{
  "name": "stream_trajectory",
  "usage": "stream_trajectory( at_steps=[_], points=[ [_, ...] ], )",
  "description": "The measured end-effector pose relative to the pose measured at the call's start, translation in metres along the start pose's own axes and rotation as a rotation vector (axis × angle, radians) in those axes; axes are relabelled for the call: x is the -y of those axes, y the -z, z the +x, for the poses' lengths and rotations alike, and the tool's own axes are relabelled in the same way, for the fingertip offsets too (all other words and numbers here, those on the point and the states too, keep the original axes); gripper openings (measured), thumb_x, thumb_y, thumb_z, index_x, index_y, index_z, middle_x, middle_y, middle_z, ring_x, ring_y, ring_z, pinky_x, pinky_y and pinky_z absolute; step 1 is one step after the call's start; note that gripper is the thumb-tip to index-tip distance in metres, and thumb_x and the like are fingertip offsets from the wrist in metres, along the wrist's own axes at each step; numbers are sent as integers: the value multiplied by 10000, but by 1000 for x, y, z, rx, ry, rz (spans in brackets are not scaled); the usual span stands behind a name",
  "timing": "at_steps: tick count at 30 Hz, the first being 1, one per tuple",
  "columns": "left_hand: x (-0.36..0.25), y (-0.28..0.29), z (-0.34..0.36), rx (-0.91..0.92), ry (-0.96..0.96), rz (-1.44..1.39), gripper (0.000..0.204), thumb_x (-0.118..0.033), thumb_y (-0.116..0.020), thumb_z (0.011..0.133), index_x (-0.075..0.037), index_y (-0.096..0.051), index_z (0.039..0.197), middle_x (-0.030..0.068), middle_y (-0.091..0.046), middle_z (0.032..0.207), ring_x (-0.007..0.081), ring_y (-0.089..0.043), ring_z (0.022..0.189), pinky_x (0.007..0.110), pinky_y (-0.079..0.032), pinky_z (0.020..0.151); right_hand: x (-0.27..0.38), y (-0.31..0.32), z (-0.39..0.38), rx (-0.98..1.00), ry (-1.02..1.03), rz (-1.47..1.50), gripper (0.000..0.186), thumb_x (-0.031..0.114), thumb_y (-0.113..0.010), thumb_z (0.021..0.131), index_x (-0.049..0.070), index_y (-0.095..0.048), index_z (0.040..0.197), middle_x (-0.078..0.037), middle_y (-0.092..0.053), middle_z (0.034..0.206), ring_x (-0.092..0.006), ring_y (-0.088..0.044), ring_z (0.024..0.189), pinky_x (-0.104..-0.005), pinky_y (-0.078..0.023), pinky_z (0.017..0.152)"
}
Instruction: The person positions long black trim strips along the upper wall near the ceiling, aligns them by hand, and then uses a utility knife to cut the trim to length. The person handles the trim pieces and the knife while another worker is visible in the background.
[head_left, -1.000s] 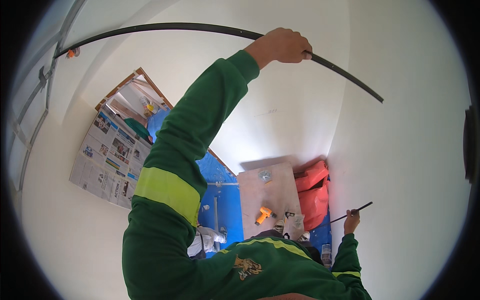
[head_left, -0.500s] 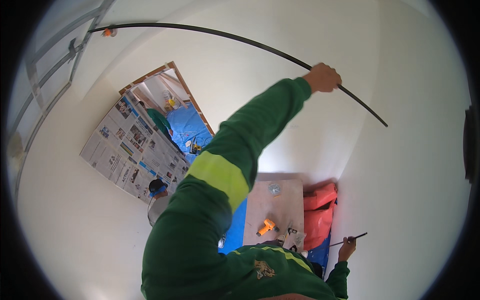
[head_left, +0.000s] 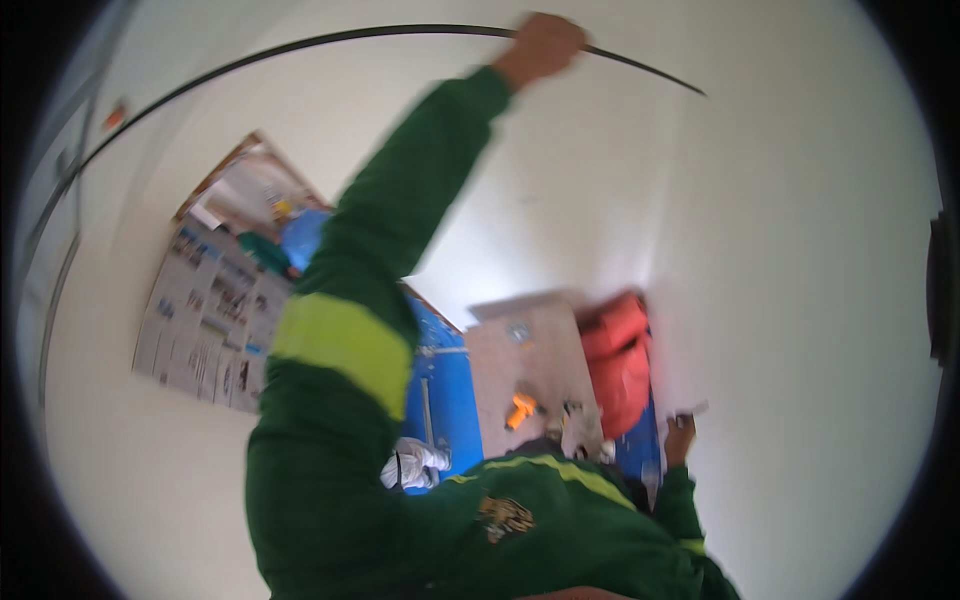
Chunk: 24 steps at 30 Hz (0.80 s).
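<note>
My left hand [head_left: 548, 48], raised high in green sleeve, is closed round a long black strip [head_left: 350, 34], which looks bent through the fisheye. The strip runs left to a metal frame [head_left: 80, 120], near a small orange object [head_left: 117, 115] on the upper surface. Low on the right, my right hand [head_left: 681, 428] is closed round a short thin rod [head_left: 697, 408], blurred here, beside the white wall [head_left: 820, 320].
A newspaper-covered door [head_left: 200, 310] stands by an opening where a green-clad person [head_left: 262, 252] shows. Another person's white-clothed legs [head_left: 410, 463] are low on blue sheeting [head_left: 450, 385]. A board [head_left: 505, 355] holds an orange drill [head_left: 521, 409]. Red bags [head_left: 620, 390] lie beside it.
Since half a second ago, my left hand and the strip have risen and shifted left in view. My right hand appears higher. The room has shifted in the picture, which is now blurred.
</note>
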<state>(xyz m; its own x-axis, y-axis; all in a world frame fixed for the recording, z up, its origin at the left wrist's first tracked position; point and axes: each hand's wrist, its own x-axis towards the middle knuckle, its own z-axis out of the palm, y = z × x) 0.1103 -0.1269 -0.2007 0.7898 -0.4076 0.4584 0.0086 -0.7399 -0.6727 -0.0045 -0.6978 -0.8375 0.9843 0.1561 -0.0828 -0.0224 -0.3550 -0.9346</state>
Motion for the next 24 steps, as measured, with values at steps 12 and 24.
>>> stream_trajectory(
  at_steps=[12, 24],
  points=[
    [-135, 38, -141, 494, 594, -879, 391, -371, -632, 1080, -52, -724, 1288, 180, -742, 910, 267, -720, 877, 394, -549, 822, -16, 32, 57, -220, -221, -206, 349, 183, -780, 911, -30, -702, 1175, -241, -767, 1129, -427, -733, 1076, -483, -569, 959],
    [-273, 32, -317, 803, 1129, -1783, 335, -250, -644, 1106, -72, -718, 1379, -100, -470, 706, 14, -379, 608, 219, -275, 528, -40, 74, 126, -385, -259, -254, 345, 276, -783, 920, 9, -719, 1129, -239, -768, 1109, -443, -725, 1087, -521, -568, 958]
  ],
)
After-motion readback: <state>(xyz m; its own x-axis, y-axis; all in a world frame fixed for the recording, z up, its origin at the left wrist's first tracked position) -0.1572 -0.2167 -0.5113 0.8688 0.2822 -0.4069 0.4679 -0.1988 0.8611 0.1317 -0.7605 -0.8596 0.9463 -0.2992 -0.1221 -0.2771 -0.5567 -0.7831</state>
